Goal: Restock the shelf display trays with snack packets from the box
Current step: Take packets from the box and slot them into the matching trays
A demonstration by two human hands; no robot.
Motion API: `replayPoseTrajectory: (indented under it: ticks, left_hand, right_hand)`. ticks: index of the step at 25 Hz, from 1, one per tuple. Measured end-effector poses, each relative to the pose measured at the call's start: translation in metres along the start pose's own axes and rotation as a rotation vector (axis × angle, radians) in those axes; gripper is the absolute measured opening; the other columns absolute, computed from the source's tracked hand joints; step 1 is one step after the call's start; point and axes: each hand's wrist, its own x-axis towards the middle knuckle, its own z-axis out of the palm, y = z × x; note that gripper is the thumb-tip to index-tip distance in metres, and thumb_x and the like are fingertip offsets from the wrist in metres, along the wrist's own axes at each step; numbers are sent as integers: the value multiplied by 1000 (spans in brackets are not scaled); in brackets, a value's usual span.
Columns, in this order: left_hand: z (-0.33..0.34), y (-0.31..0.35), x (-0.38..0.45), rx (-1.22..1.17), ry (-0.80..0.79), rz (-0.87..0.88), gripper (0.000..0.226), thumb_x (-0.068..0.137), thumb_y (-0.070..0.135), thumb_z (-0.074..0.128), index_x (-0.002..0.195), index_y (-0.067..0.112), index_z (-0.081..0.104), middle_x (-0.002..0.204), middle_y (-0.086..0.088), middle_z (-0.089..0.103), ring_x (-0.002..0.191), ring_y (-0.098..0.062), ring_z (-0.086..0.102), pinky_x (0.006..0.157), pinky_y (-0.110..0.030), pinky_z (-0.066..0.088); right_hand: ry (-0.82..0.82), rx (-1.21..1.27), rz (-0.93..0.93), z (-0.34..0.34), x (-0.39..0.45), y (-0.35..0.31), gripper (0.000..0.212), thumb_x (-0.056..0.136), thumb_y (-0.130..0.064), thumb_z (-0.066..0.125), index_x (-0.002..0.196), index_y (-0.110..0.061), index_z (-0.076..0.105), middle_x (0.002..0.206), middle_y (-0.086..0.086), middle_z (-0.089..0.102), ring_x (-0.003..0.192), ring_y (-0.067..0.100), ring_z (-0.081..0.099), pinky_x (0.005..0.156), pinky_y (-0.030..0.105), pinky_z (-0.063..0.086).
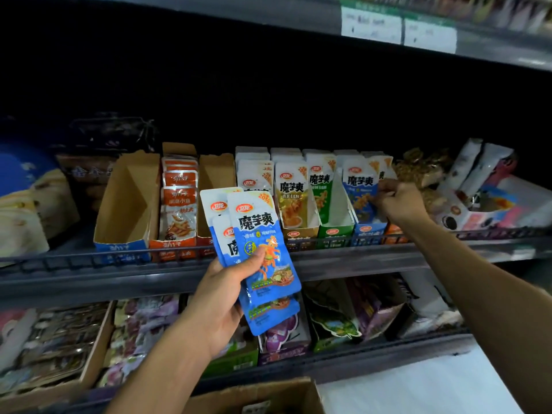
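Now our left hand grips a fanned stack of glossy blue foil snack packets before the dark metal shelf's front edge, while our right hand pinches a packet in the blue cardboard display tray toward its right end.

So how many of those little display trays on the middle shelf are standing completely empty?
2. One empty tray stands at the row's left end; the second is right of the orange packets, partly hidden behind the blue packets in the left hand.
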Motion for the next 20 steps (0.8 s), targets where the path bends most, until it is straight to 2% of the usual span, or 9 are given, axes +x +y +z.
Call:
replayPoseTrajectory:
  ticks: [3, 6, 8, 10, 11, 13, 15, 17, 20]
  left_hand:
    - [-1, 0, 1, 18, 17, -11, 42, 74, 18, 71, 116, 19, 69, 106, -5, 77, 96, -27, 74, 94, -52, 54]
    - [-1, 0, 1, 40, 22, -21, 41, 76, 18, 71, 117, 17, 69, 107, -5, 77, 96, -27, 74, 95, -51, 54]
    - [-1, 0, 1, 46, 27, -22, 42, 76, 18, 71, 118, 17, 69, 108, -4, 77, 98, -27, 74, 96, -52, 53]
    - [-1, 0, 2, 53, 33, -20, 44, 74, 18, 72, 118, 18, 69, 108, -4, 77, 98, -26, 74, 96, -52, 53]
    - [0, -1, 2, 55, 36, -21, 44, 75, 18, 72, 119, 18, 68, 108, -4, 77, 97, -26, 74, 95, -51, 53]
    - [2, -3, 1, 59, 39, -20, 41, 78, 17, 71, 119, 18, 68, 108, -4, 77, 97, -26, 74, 93, -50, 55]
    - [3, -4, -1, 63, 43, -20, 36, 84, 15, 68, 119, 18, 68, 107, -4, 77, 95, -25, 75, 88, -46, 56]
    - [4, -6, -4, 64, 40, -28, 34, 86, 13, 67, 120, 18, 68, 108, -5, 77, 95, -25, 75, 86, -45, 56]
    - [4, -6, -6, 67, 37, -32, 34, 85, 13, 67, 118, 17, 68, 107, -6, 77, 95, -27, 74, 88, -47, 55]
  right_hand:
    - [90, -433, -66, 8, -4, 7, 11, 87, -18, 69, 87, -14, 59, 87, 14, 62, 80, 30, 60, 63, 34, 43]
    - [163, -567, -149, 16, -12, 0, 20, 85, -27, 69, 87, -16, 53, 89, 13, 61, 85, 34, 59, 67, 35, 42]
    - [137, -567, -318, 18, -22, -5, 19, 90, -31, 57, 81, -14, 55, 75, 8, 57, 80, 33, 58, 71, 39, 43]
    - [51, -633, -518, 15, -37, -2, 38, 95, -44, 37, 75, -17, 54, 65, 3, 51, 70, 31, 58, 76, 40, 40]
    - [-42, -733, -568, 13, -43, 0, 49, 96, -50, 25, 80, -17, 57, 66, 3, 54, 70, 31, 60, 79, 41, 39]
    - [-262, -933, -512, 9, -48, 1, 63, 99, -54, 10, 90, -18, 61, 74, 5, 60, 79, 30, 61, 91, 44, 35]
    - [-392, -898, -333, 9, -45, -3, 72, 94, -65, 5, 70, -19, 55, 67, -1, 52, 75, 23, 54, 98, 45, 33]
    - [-428, -823, -289, 12, -40, -8, 78, 84, -75, 2, 61, -17, 49, 62, 0, 47, 65, 15, 47, 92, 43, 42]
    - [-431, -782, -273, 14, -39, -5, 84, 82, -77, 0, 64, -15, 54, 62, 1, 47, 63, 14, 46, 87, 42, 43]
